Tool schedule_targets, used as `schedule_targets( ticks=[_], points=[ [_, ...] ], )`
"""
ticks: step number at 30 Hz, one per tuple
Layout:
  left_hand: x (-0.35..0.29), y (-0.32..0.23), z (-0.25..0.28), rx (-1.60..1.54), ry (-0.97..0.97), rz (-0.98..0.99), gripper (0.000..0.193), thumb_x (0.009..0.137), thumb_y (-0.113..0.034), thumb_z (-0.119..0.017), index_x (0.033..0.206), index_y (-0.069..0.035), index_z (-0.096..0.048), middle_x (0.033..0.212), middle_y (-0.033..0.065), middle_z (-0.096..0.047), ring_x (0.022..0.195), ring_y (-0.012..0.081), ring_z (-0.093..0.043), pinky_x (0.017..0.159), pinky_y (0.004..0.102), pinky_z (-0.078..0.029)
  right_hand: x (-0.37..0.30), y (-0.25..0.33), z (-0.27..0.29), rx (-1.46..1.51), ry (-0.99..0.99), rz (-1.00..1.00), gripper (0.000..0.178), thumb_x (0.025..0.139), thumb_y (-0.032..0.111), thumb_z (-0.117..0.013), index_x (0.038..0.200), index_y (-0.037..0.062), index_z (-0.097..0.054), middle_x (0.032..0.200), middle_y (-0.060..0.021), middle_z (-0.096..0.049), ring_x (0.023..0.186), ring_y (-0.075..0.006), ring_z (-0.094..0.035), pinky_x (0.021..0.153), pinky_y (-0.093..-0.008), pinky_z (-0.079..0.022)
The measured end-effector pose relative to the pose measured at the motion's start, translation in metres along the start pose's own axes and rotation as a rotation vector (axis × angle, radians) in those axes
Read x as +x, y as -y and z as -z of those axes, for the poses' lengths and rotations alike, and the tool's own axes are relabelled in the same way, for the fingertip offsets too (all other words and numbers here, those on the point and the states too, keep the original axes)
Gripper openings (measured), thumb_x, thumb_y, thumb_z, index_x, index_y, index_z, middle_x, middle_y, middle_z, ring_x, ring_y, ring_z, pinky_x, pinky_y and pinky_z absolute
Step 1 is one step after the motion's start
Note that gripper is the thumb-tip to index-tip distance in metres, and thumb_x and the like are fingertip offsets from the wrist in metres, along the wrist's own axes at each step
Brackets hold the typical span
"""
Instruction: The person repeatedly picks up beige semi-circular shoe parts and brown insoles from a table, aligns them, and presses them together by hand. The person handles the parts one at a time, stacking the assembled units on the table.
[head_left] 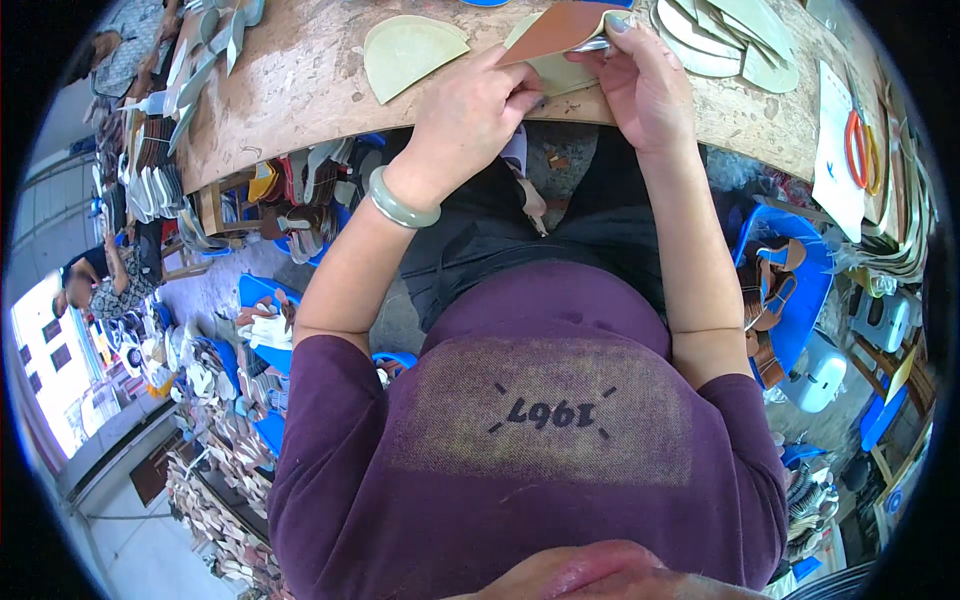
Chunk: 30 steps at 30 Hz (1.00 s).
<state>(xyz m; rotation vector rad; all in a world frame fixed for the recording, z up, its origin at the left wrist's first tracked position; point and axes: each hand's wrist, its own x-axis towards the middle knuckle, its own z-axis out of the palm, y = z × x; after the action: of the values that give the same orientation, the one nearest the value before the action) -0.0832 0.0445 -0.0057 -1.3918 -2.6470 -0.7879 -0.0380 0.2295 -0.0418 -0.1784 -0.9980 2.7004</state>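
Note:
A brown leather piece (562, 30) with a pale underside is lifted off the wooden workbench at its near edge. My left hand (470, 112), fingers curled, holds the left end of that leather. At the other end my right hand (650, 88) pinches its edge, thumb on top. A small shiny metal part (592, 44) shows by the right fingertips; its kind is hard to make out. Under the leather lies a pale green sheet piece (560, 75), partly hidden. To the left of my hands rests a pale green half-round piece (408, 52).
A stack of pale cut pieces (725, 35) lies right on the workbench (290, 110). Scissors with red handles (856, 148) sit at the far right. Blue bins (815, 265) with brown shoe parts stand below. Other people (110, 280) are at the left.

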Motion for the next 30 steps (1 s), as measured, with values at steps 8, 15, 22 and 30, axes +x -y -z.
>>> schedule_targets(
  ticks=[8, 15, 22, 30],
  points=[
    [-0.05, -0.018, -0.003, -0.168, 0.152, -0.056, 0.01, 0.083, -0.01, -0.066, 0.088, -0.004, -0.06, 0.093, 0.0119, -0.062, 0.085, 0.0293, -0.063, 0.073, 0.0357, -0.05, 0.004, -0.008, 0.015, 0.021, -0.006, 0.035, 0.015, 0.093, 0.008, -0.049, 0.1, 0.0028, -0.062, 0.093, -0.005, -0.068, 0.081, -0.0159, -0.066, 0.075, -0.0303, -0.053],
    [-0.054, -0.028, -0.016, 0.048, -0.092, -0.19, 0.023, 0.072, -0.004, -0.07, 0.094, -0.007, -0.062, 0.112, 0.004, -0.063, 0.093, 0.023, -0.058, 0.084, 0.0346, -0.045, -0.001, 0.0, 0.001, -0.009, 0.051, 0.028, 0.017, 0.095, 0.009, -0.048, 0.104, 0.0022, -0.06, 0.094, -0.0066, -0.068, 0.082, -0.0179, -0.067, 0.076, -0.0308, -0.054],
    [-0.04, -0.023, -0.011, 0.128, -0.118, -0.184, 0.021, 0.074, -0.009, -0.072, 0.092, -0.009, -0.062, 0.107, 0.0033, -0.064, 0.087, 0.023, -0.056, 0.079, 0.0341, -0.044, -0.002, 0.002, -0.003, -0.026, 0.03, 0.014, 0.017, 0.095, 0.01, -0.048, 0.105, 0.0023, -0.059, 0.094, -0.0067, -0.068, 0.081, -0.0186, -0.067, 0.076, -0.0314, -0.055],
    [-0.042, -0.024, -0.017, -0.118, 0.002, -0.199, 0.019, 0.072, -0.008, -0.074, 0.087, -0.007, -0.062, 0.09, 0.0066, -0.062, 0.084, 0.0256, -0.057, 0.077, 0.0355, -0.045, 0.001, -0.001, 0.003, 0.006, 0.039, 0.031, 0.012, 0.093, 0.007, -0.05, 0.098, 0.0026, -0.061, 0.089, -0.0067, -0.068, 0.078, -0.0185, -0.067, 0.074, -0.0309, -0.055]
  ],
)
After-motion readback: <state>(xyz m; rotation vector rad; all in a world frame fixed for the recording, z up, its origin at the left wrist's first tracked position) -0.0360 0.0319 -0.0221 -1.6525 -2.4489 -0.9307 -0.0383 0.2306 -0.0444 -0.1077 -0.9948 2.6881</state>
